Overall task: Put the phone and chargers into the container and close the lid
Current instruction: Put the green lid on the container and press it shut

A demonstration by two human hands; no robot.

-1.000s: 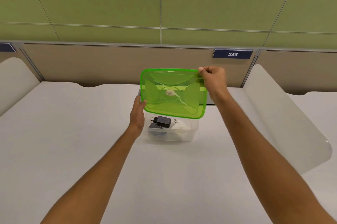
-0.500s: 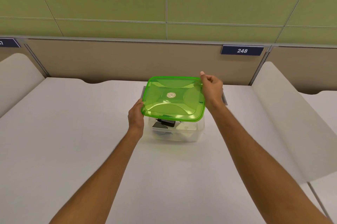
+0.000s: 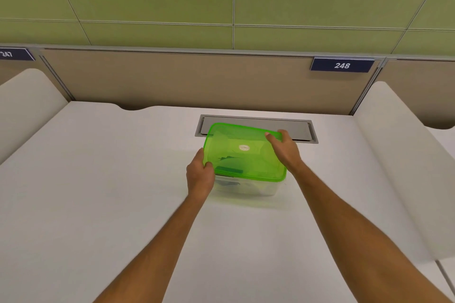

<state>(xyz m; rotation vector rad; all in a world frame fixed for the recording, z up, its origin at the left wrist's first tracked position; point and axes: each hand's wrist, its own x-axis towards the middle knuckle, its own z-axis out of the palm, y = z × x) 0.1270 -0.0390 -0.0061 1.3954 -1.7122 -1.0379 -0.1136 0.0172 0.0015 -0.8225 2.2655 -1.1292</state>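
Centre of frame: green translucent lid [image 3: 246,152] lies over the clear container [image 3: 248,188] on the white table [image 3: 98,191]. Left hand [image 3: 199,174] and right hand [image 3: 284,150] grip opposite lid edges, fingers closed. The lid looks light and flexible; pressing at the rim should seat it.

We see the green lid [image 3: 246,152] sitting on the clear container [image 3: 248,187] on the white bench [image 3: 98,204]. The left hand [image 3: 200,174] grips its near-left corner, the right hand [image 3: 284,148] presses its far-right edge. Dark shapes show through the plastic between the two hands.
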